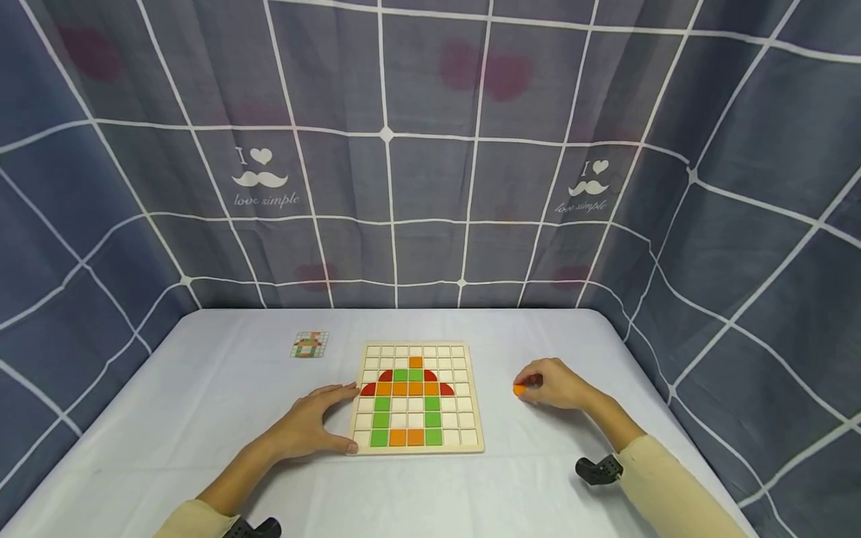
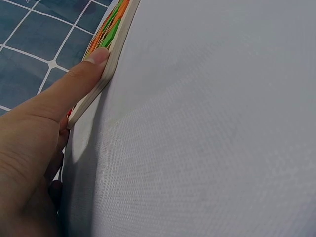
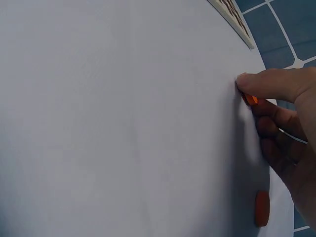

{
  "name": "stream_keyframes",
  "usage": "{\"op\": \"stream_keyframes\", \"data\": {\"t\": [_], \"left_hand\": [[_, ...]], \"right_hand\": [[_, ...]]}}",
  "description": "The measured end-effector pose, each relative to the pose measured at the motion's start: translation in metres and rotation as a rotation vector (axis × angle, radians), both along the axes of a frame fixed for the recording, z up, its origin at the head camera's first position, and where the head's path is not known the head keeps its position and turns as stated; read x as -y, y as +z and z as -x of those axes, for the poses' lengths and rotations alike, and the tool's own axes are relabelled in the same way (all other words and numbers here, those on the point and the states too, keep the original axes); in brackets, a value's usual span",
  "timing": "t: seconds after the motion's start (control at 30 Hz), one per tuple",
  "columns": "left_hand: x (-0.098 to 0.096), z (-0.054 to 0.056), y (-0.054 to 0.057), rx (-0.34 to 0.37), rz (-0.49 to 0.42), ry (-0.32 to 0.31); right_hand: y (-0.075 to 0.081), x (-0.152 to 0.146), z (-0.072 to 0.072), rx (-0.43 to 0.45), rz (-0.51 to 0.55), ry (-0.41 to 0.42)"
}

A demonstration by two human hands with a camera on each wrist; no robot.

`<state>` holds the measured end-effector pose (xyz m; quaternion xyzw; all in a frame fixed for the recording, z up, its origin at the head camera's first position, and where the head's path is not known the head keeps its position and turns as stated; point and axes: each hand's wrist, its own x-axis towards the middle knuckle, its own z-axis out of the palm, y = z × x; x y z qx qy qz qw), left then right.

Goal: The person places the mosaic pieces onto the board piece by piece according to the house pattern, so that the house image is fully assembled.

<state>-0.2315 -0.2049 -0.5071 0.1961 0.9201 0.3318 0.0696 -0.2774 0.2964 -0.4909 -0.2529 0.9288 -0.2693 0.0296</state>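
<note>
A square wooden grid board (image 1: 476, 441) lies on the table, with orange, green and red pieces forming a pattern in its cells. My left hand (image 1: 311, 424) rests along the board's left edge. Its thumb (image 2: 81, 79) touches the rim near the lower left corner, and the fingertips touch the edge higher up. To the right of the board, my right hand (image 1: 554, 383) pinches a small orange piece (image 1: 519, 389) between thumb and fingers, close to the tabletop. Beneath that hand, the right wrist view shows a second, red-orange piece (image 3: 262, 209) on the cloth.
A small pattern card (image 1: 309, 344) lies on the white tablecloth (image 1: 242, 359), beyond the board to its left. Blue-grey checked curtains (image 1: 430, 179) close off the back and sides of the table. Each wrist wears a black device (image 1: 599, 471).
</note>
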Motion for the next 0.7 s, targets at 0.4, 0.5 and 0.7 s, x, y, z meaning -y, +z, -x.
{"op": "stream_keyframes", "data": {"t": [0.4, 0.5, 0.7], "left_hand": [[0.0, 0.001, 0.001, -0.014, 0.006, 0.0], [0.0, 0.0, 0.002, -0.019, -0.001, -0.006], [-0.001, 0.001, 0.001, -0.023, 0.0, -0.011]], "right_hand": [[0.018, 0.043, 0.026, -0.06, 0.024, -0.042], [0.019, 0.057, 0.033, -0.09, 0.041, -0.023], [0.022, 0.082, 0.046, -0.108, 0.043, -0.032]]}}
